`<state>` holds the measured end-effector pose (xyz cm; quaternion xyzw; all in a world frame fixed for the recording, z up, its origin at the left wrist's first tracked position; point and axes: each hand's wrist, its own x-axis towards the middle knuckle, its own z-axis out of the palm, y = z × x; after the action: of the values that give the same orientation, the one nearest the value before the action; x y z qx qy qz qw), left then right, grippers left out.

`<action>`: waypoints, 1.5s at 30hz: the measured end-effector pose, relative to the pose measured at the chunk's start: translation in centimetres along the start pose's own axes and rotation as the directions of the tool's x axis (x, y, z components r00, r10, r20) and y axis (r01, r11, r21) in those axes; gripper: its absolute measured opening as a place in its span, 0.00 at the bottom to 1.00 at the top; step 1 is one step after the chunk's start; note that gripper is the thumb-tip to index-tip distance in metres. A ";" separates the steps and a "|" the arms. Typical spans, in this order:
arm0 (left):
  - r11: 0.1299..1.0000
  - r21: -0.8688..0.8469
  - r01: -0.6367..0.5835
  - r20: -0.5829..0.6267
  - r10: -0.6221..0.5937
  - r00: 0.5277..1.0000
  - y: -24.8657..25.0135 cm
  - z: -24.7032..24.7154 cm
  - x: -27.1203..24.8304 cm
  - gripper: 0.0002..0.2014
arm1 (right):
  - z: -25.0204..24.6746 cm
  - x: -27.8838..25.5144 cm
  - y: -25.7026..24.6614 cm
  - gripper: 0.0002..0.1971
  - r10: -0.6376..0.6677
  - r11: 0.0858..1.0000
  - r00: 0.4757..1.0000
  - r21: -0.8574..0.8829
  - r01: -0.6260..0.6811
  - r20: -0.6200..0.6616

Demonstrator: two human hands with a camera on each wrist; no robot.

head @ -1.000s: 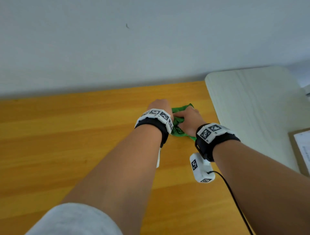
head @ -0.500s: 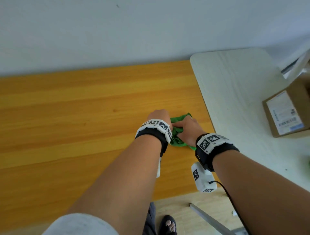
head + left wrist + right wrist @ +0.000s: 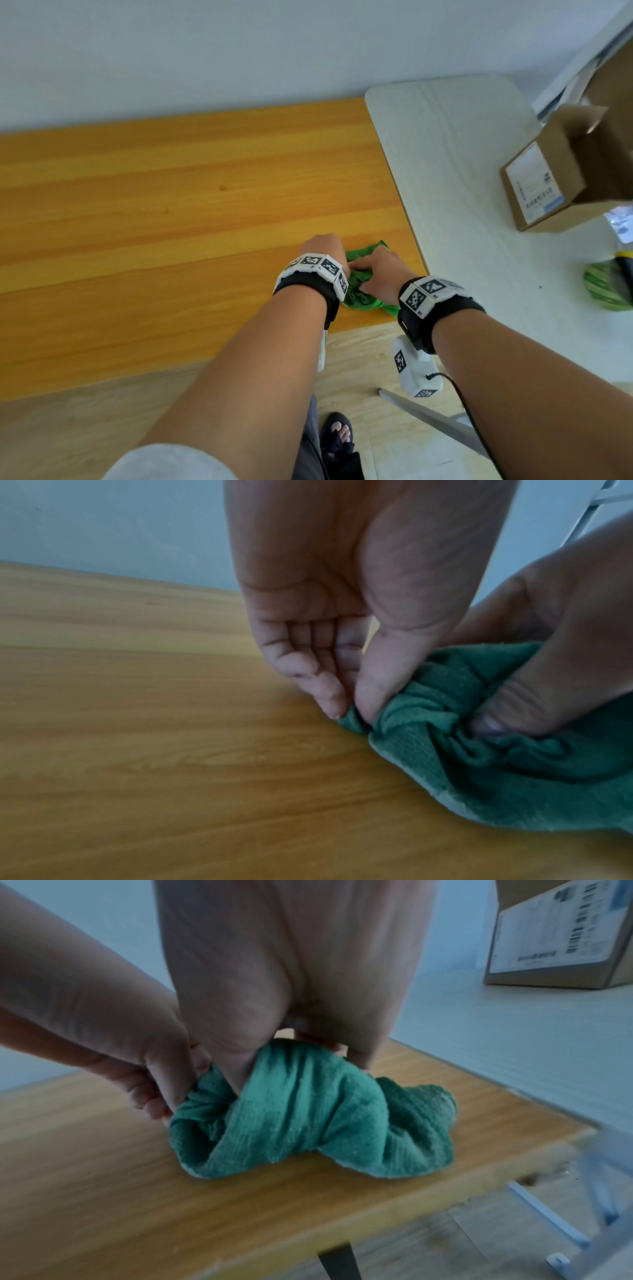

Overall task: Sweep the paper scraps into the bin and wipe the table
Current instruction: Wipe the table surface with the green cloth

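Green cloth (image 3: 363, 284) lies bunched on the orange wooden surface (image 3: 171, 222), near its front right corner. Left hand (image 3: 320, 245) pinches one crumpled edge between thumb and fingers (image 3: 329, 691); right hand (image 3: 383, 274) grips the cloth's top, its fingers curled round a thick fold (the two hands nearly touch). Beside it, a pale surface (image 3: 462, 192) carries a cardboard box (image 3: 544, 185).

hands: two, left hand (image 3: 321, 247) and right hand (image 3: 385, 274)
green cloth (image 3: 363, 287): one
tabletop: two, orange wooden tabletop (image 3: 171, 222) and white tabletop (image 3: 462, 178)
cardboard box (image 3: 551, 178): one
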<state>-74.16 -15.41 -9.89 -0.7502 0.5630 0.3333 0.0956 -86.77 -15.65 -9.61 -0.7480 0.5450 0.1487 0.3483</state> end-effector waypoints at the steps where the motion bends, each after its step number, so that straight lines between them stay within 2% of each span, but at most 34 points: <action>1: 1.000 0.004 -0.001 0.013 0.001 1.000 0.2 0.3 -0.2 0.16 | 0.2 -0.4 0.3 0.27 0.003 1.000 1.000 0.002 -0.003 0.003; 8: 0.999 -0.026 -0.032 0.154 0.036 0.987 2.7 1.4 -1.3 0.12 | 0.6 -2.7 3.4 0.28 0.009 0.997 1.000 0.075 -0.010 0.019; 17: 0.994 -0.102 -0.038 0.103 0.049 0.993 4.6 1.4 -0.1 0.17 | -0.2 -1.2 6.5 0.28 0.054 0.986 0.993 0.166 -0.036 -0.103; 22: 0.989 -0.138 -0.047 0.001 0.048 0.999 4.6 0.2 2.1 0.19 | -2.3 2.1 6.3 0.28 0.061 0.988 0.989 0.146 -0.041 -0.132; 31: 0.991 -0.126 -0.037 -0.016 0.035 0.999 3.7 -5.8 8.6 0.19 | -6.5 9.5 3.6 0.29 0.039 0.989 0.983 0.144 -0.013 -0.182; 45: 0.992 -0.120 -0.046 -0.119 0.032 0.992 1.4 -16.1 20.2 0.19 | -15.1 22.0 -1.7 0.29 0.039 0.986 0.971 0.169 0.001 -0.237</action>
<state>-66.18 -40.04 -9.67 -0.7617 0.5608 0.3244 0.0099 -79.60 -41.38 -11.46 -0.7232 0.6008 0.0142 0.3404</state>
